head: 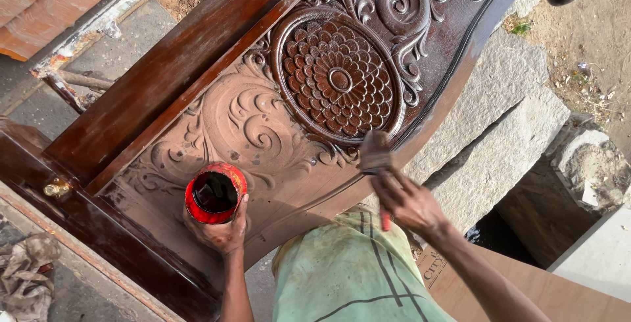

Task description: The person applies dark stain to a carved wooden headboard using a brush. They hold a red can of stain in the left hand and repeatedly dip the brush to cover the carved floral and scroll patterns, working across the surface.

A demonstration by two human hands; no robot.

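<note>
1. Fingers (394, 187) of the right hand (411, 202) are wrapped tight around a paintbrush (376, 159), its red handle end poking out below the palm and its bristles pressed on the lower rim of the carved round flower medallion (338, 79).
2. Left hand (220, 230) cups a red tin (215, 192) from below, fingers curled up its sides; the tin's open mouth shows dark stain inside and it hangs just over the paler, dull scrollwork.
3. Both hands work over a carved wooden headboard (250, 118) lying tilted; the medallion and upper scrolls are dark and glossy, the lower left panel matt.
4. Beyond the headboard's curved right edge lie grey stone blocks (499, 131) and bare sandy ground, open room there.
5. Left of the frame a crumpled rag (26, 273) lies on the floor.
</note>
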